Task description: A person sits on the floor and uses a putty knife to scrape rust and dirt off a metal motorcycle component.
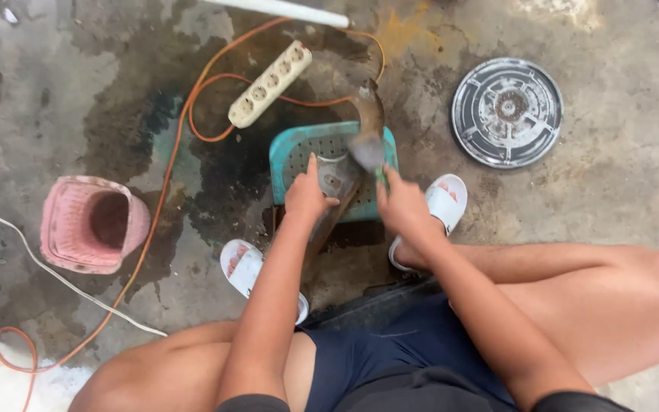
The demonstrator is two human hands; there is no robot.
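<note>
**Two hands at work over a teal stool on a stained concrete floor**

The person squatted over a small teal plastic stool point(291, 156), which served as the bench. On its perforated top lay a flat metal piece point(335, 181), pinned under the left hand point(306, 197), whose fingers were spread and pressed down on it rather than wrapped around it. The right hand point(403, 202) was closed around a green handle point(381, 177) of a tool whose blurred head point(368, 126) hung over the stool's far edge; what kind of tool it was could not be told.

Just beyond the stool lay a cream power strip point(270, 84), with an orange cable point(192, 99) looping around it and trailing away to the stool's left. A white cord point(9, 225) ran farther left still. Left of the stool, well apart, a pink woven basket point(93, 223) lay tipped on its side. To the stool's right sat a round metal disc point(506, 112) with a hub at its centre. A white pipe point(284, 10) crossed the floor beyond the power strip.

White sandals point(444, 202) stood on either side of the stool's near edge. The concrete floor point(619, 175) was grey, with dark oily stains spread around the stool.
</note>
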